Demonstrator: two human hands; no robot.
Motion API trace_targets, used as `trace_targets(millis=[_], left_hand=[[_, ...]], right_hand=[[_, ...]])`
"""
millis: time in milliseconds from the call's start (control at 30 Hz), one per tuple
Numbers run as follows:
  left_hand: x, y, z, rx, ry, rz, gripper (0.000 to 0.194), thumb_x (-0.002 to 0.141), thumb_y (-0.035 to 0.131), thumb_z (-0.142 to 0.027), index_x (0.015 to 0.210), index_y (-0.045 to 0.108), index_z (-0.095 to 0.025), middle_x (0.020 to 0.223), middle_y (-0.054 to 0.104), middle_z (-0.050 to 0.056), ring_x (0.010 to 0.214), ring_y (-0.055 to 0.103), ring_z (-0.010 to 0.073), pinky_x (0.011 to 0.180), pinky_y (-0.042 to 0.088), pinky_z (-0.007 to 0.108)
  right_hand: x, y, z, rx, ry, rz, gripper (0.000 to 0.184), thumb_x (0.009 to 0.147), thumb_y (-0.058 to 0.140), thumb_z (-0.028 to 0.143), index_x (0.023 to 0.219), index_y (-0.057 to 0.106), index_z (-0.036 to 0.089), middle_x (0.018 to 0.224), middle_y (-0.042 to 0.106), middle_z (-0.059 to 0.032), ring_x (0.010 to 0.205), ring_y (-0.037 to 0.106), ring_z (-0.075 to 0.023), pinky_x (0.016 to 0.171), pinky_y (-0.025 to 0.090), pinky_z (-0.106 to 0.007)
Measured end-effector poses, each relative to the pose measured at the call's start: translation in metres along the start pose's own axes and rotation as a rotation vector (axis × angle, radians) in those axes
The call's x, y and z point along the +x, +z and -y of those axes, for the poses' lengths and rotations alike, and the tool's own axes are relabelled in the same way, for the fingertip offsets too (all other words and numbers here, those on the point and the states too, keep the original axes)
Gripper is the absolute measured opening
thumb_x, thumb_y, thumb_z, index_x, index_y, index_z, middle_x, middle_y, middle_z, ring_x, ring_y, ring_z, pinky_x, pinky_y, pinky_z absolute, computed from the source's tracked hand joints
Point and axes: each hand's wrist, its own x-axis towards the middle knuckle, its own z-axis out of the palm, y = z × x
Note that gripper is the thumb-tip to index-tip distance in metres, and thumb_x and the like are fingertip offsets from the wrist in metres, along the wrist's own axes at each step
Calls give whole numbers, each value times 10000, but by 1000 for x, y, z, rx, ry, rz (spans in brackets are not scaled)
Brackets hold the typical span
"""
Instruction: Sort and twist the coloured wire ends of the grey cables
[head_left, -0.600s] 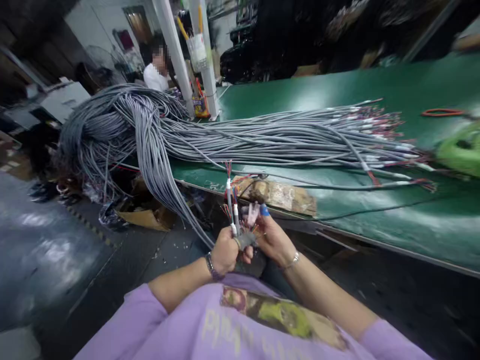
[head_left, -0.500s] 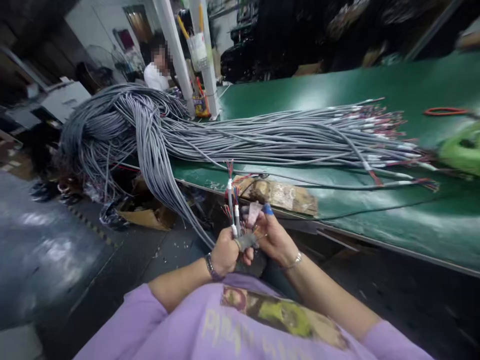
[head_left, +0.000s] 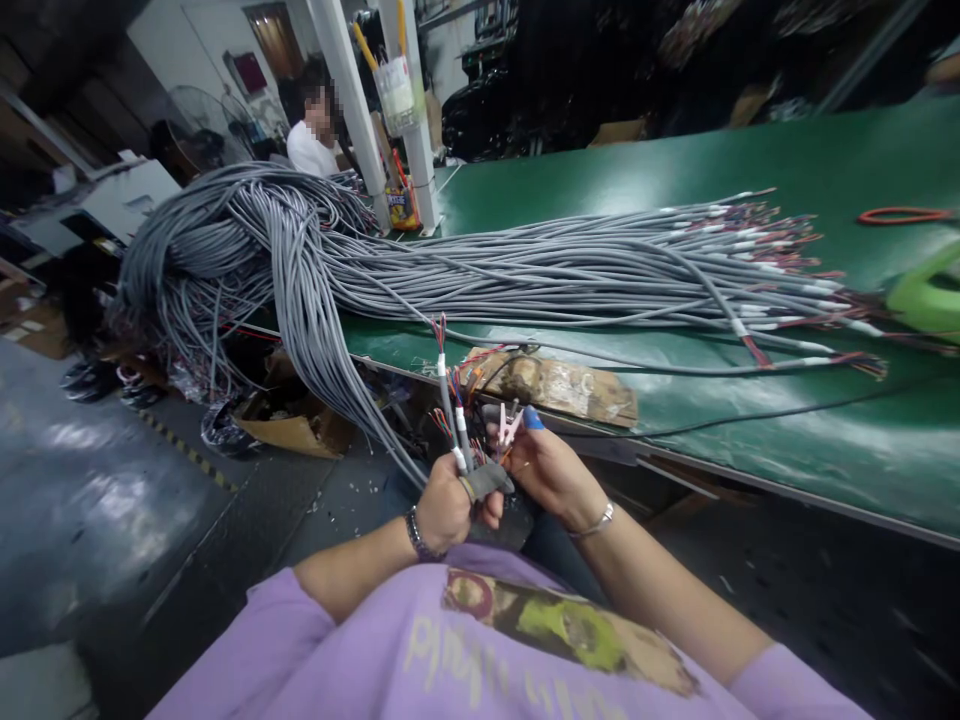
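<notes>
My left hand (head_left: 448, 505) is closed around several grey cables (head_left: 450, 400), whose stripped ends with thin coloured wires point up over the fist. A grey cover wraps its thumb. Close on the right, my right hand (head_left: 559, 478) pinches a small pale pink clip (head_left: 509, 426), which looks like a clothespin, near the wire ends. Blue tape covers one of its fingertips. Thin orange wire shows by its fingers; whether they grip that wire too, I cannot tell. Behind the hands, a worn wooden block (head_left: 570, 390) lies at the bench edge.
A long bundle of grey cables (head_left: 525, 270) stretches over the green bench (head_left: 787, 470) and droops off its left end. At the right are a bright green object (head_left: 930, 290) and an orange loop (head_left: 904, 215). A co-worker (head_left: 311, 140) is behind the white posts (head_left: 345, 90).
The cables in my left hand have shifted slightly left. In my right hand the pink clip, blurred before, now shows its two prongs. Both hands stay close together.
</notes>
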Motion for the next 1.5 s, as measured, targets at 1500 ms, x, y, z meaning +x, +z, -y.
trace_targets(millis=[1500], left_hand=[[1,1,11,19,103,-114,541,527,763,-646,614,547,-158,409,546,-31,312,455,77,321,353,187]], right_hand=[[-6,6,4,-60,-71,-111,296,676,766,497,767,714,220,671,660,14,617,545,-134,590,451,-269]])
